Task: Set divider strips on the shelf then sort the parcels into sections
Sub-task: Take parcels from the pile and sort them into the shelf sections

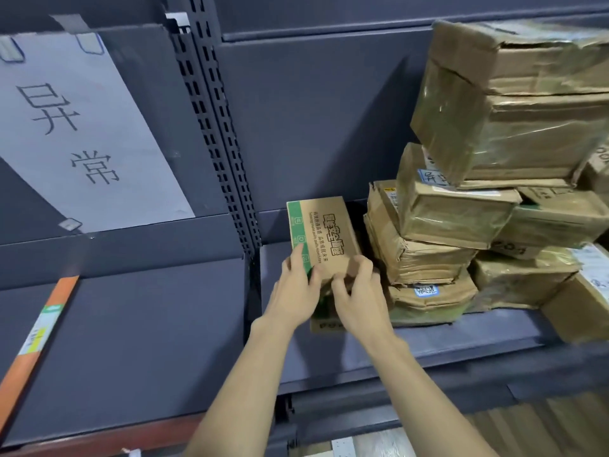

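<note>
Brown cardboard box (323, 237), green-edged with black print, upright on the shelf (428, 344); left hand (296, 285) and right hand (357, 288) apparently pinch its near end.

White paper sign (75, 127) with two handwritten black characters taped to the dark back panel, slotted metal upright (217, 133) just beside it

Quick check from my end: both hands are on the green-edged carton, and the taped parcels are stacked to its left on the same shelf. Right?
Not quite. The head view shows the stack of taped parcels to the right of the green-edged carton, not its left. The rest holds: the left hand and right hand both grip the carton's near end, on the same shelf.
</note>
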